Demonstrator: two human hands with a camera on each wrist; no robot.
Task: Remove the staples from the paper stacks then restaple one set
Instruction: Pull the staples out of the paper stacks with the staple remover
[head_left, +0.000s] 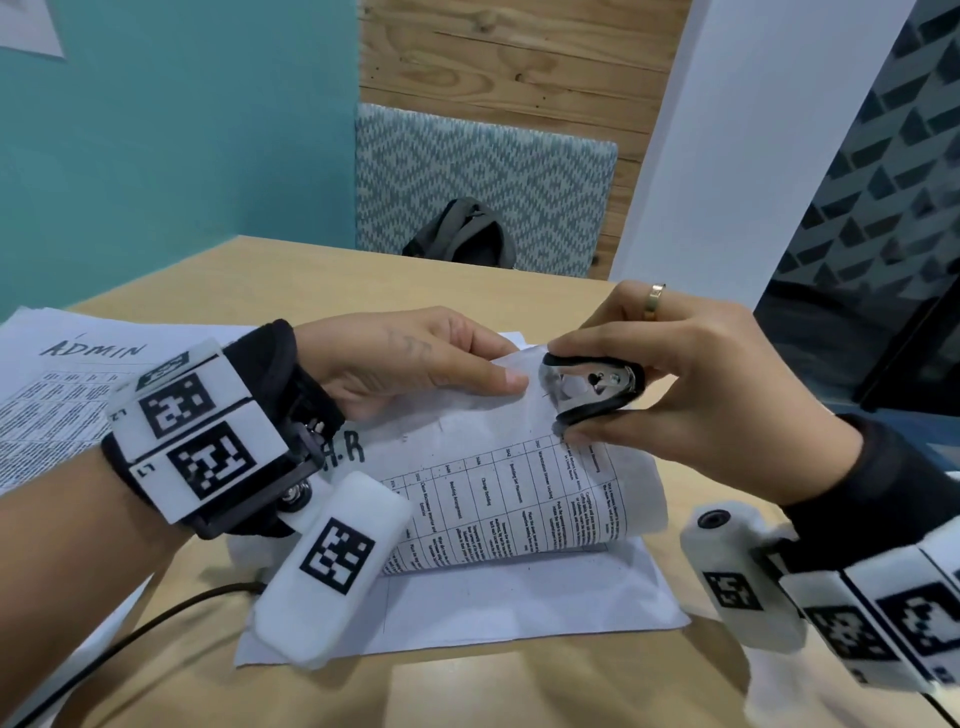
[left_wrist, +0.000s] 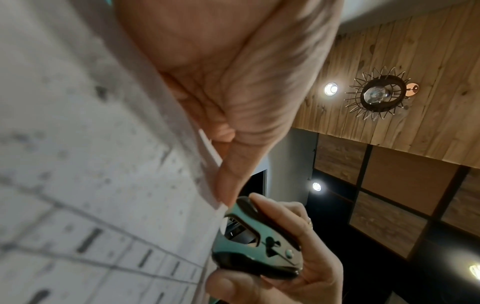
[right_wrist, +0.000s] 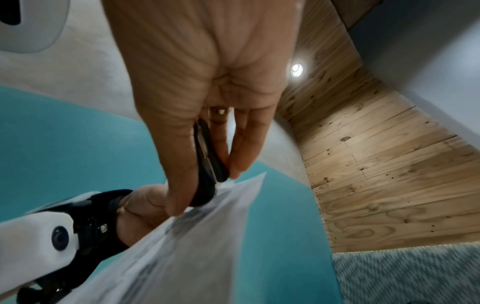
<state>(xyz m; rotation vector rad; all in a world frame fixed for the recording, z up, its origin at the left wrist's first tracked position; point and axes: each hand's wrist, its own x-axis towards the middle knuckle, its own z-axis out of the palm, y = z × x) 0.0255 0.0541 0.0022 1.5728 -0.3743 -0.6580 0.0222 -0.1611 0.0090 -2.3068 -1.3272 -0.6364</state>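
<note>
A printed paper stack (head_left: 498, 483) marked "H.R" is lifted off the table, its top corner raised. My left hand (head_left: 415, 364) pinches that corner, thumb on top and fingers behind the sheets. My right hand (head_left: 675, 374) grips a black and metal staple remover (head_left: 592, 387) between thumb and fingers, its claws against the paper's corner beside my left thumb. The left wrist view shows the staple remover (left_wrist: 259, 240) meeting the paper's edge (left_wrist: 130, 185). From the right wrist view, the staple remover (right_wrist: 207, 164) is seen edge-on above the paper (right_wrist: 194, 236). No staple is clearly visible.
A second stack headed "ADMIN" (head_left: 57, 395) lies at the left of the wooden table (head_left: 415, 275). A loose white sheet (head_left: 519, 608) lies under the raised stack. A black cable (head_left: 130, 639) runs at the front left. A dark bag (head_left: 462, 234) sits on the patterned seat behind.
</note>
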